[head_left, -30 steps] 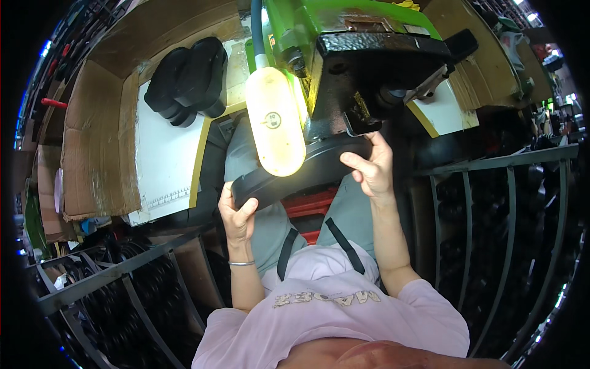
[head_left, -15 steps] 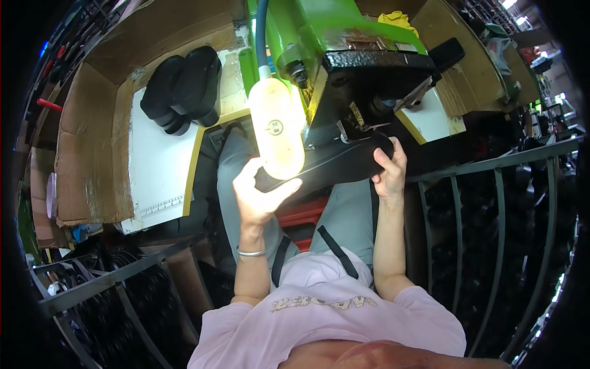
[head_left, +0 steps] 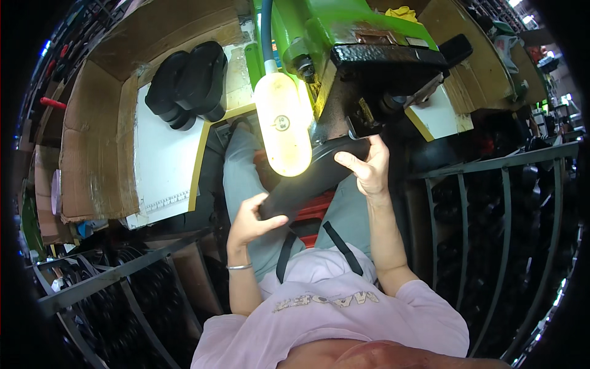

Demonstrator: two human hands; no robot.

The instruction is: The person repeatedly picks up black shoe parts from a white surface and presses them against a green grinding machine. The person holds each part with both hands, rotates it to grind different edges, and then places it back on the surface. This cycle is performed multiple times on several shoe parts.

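A long black shoe sole (head_left: 310, 182) lies slantwise between my hands, above my lap. My left hand (head_left: 247, 222) grips its near left end, thumb on one side and fingers behind. At the far right end my right hand (head_left: 367, 169) holds it, thumb across the upper face. That end is close under the dark working head (head_left: 384, 80) of a green machine (head_left: 344, 27); whether they touch I cannot tell. A lit oval lamp (head_left: 284, 144) hangs in front and covers part of the view beside the sole.
Several black soles with heels (head_left: 196, 80) sit on the white board (head_left: 163, 157) at left, inside an open cardboard box (head_left: 98, 154). Another box (head_left: 473, 67) stands right of the machine. Metal rails (head_left: 504, 160) flank me on both sides, with dark items behind them.
The sole has tilted, its left end coming down toward me with my left hand. My right hand has shifted left, and more of the sole's broad face shows.
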